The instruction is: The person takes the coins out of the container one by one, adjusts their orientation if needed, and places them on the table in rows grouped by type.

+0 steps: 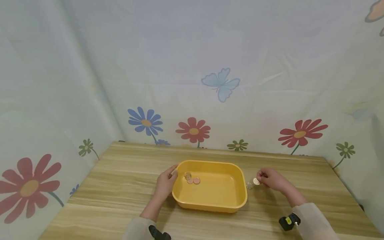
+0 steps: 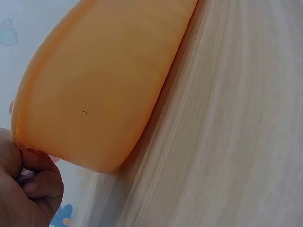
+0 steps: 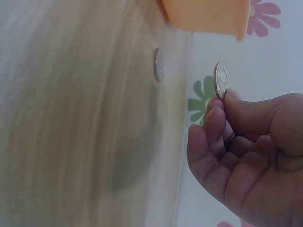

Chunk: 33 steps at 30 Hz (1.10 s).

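Note:
A yellow plastic tray rests on the table. My left hand holds its left rim; in the left wrist view the fingers are curled against the rim. Beside the tray's right end, my right hand pinches a silvery coin between thumb and fingertips, raised above the table. Another coin lies on the table between that hand and the tray. Inside the tray, at the left, are two coppery coins and a small clear or pale round stack, whose kind is hard to tell.
The wood-grain table ends at a white curtain printed with flowers and butterflies, which also runs down both sides. Each wrist wears a black camera strap near a light sleeve.

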{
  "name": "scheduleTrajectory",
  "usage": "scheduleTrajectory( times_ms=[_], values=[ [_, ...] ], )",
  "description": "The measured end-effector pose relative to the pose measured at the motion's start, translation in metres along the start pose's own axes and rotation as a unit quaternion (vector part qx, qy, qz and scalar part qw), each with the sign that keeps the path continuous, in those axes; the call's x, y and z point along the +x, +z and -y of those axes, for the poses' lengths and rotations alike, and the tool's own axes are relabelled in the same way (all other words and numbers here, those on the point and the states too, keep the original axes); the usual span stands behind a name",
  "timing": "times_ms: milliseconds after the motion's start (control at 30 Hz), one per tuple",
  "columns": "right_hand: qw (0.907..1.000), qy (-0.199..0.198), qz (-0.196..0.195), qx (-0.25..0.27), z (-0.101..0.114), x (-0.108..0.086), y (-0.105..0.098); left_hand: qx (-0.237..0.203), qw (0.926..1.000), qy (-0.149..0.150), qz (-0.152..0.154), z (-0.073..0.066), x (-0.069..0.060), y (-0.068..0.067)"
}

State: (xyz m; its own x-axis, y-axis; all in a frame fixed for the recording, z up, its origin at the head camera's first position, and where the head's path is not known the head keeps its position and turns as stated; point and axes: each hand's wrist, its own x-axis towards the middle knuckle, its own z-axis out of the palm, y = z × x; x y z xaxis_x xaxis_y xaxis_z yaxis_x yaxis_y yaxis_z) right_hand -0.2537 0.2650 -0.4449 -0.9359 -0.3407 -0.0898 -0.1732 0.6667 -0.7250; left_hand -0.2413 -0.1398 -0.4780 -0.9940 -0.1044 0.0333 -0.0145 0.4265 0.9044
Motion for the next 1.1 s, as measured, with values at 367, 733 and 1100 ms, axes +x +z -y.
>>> scheduleTrajectory(
  times_ms=[367, 733, 1100],
  values=[
    [0.9994, 0.033, -0.003, -0.006, -0.015, -0.003, 0.002, 0.007, 1.0, 0.0, 0.0, 0.001, -0.002, -0.001],
    [0.9984, 0.05, -0.003, -0.027, -0.019, -0.001, 0.001, 0.005, 0.9998, 0.011, -0.016, 0.005, 0.001, 0.0],
    [0.9946, 0.071, -0.014, -0.074, -0.022, 0.001, 0.002, 0.001, 0.9999, 0.008, -0.007, 0.005, -0.001, -0.001]
  ],
)
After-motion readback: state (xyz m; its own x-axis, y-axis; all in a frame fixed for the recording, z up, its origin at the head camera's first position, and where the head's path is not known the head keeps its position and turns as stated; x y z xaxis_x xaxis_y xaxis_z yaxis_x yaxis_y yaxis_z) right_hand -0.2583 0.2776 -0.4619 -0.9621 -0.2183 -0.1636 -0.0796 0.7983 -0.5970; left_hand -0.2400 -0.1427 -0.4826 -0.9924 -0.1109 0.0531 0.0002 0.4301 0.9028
